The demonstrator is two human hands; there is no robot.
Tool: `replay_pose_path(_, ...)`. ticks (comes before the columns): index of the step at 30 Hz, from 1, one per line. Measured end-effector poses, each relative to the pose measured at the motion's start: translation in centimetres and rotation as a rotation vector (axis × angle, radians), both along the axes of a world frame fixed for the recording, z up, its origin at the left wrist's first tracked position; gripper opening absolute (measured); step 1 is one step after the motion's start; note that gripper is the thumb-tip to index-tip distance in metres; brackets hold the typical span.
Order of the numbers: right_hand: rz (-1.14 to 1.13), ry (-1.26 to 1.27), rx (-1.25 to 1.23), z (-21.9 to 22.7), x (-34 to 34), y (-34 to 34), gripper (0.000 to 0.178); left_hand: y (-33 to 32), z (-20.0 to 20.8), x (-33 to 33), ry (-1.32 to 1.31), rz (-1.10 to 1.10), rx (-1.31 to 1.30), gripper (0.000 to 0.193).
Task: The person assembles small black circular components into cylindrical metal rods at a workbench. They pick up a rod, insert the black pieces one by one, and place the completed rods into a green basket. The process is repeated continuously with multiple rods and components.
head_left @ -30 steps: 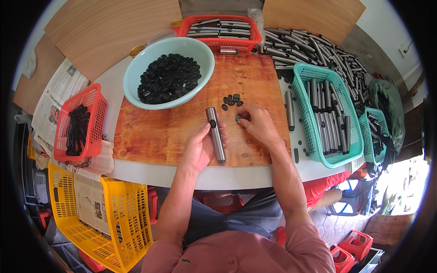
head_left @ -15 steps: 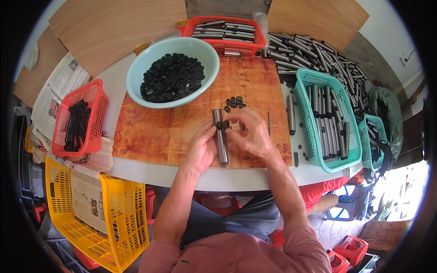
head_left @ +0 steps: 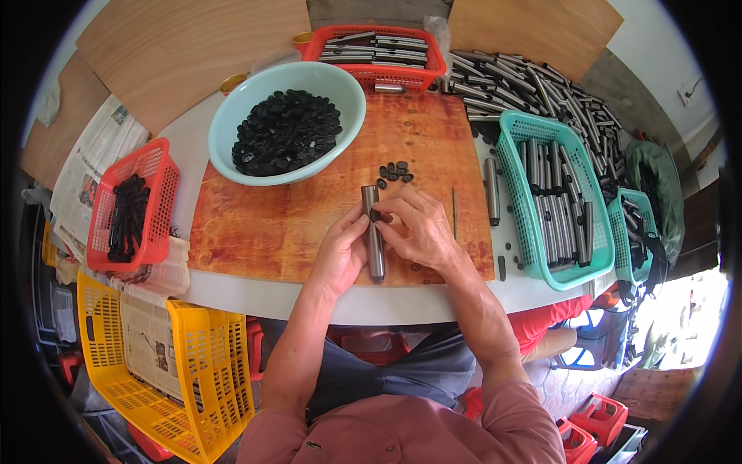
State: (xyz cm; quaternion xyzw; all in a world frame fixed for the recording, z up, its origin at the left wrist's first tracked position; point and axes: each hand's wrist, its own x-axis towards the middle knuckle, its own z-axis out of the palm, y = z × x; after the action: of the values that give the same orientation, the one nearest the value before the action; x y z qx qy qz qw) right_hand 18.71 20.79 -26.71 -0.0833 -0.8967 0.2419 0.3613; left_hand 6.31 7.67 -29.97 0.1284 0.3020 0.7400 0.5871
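My left hand point(head_left: 342, 246) is closed round a silver metal tube point(head_left: 375, 251), which stands nearly lengthwise to me over the wooden board. Against the tube's upper part, the fingers of my right hand point(head_left: 417, 228) pinch a small black oval plug point(head_left: 376, 216) at a dark spot on its side; my fingertips partly cover it. Just beyond my hands, several loose black plugs point(head_left: 397, 172) lie on the board. A thin metal rod point(head_left: 454, 213) rests to the right of my right hand.
A pale blue bowl point(head_left: 220, 147) heaped with black plugs stands at the back left. Red baskets point(head_left: 166, 203) sit left and far back. On the right, a green basket point(head_left: 516, 224) holds metal tubes, beside a large tube pile point(head_left: 533, 81). A yellow crate point(head_left: 189, 371) stands lower left.
My right hand has moved slightly left, bringing the black plug from beside the tube onto its side. The left hand keeps its hold on the tube.
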Motion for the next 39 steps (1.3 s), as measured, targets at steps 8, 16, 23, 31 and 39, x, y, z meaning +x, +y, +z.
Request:
replay_pose_path(8, 0.007, 0.062, 0.021, -0.6, -0.4, -0.8, 0.029, 0.2, -0.4, 0.3, 0.075, 0.062, -0.040, 0.037)
replay_pose_path(16, -0.029, 0.072, -0.732, -1.1, -0.5, -0.5, 0.040, -0.5, -0.7, -0.2, 0.045, -0.054, 0.022, 0.031)
replay_pose_path(23, 0.146, -0.081, -1.233, -0.8, -0.8, -0.5, 0.040, -0.6, -0.9, -0.4, -0.043, -0.152, 0.015, 0.030)
replay_pose_path(31, 0.159, 0.031, -1.328, -1.3, -0.9, -0.6, 0.042, -0.7, -1.2, -0.6, -0.025, -0.222, -0.033, 0.029)
replay_pose_path(39, 0.167, 0.026, -1.320, -1.7, -0.5, -0.3, 0.041, -0.4, 0.5, 0.4, 0.113, -0.152, -0.157, 0.034)
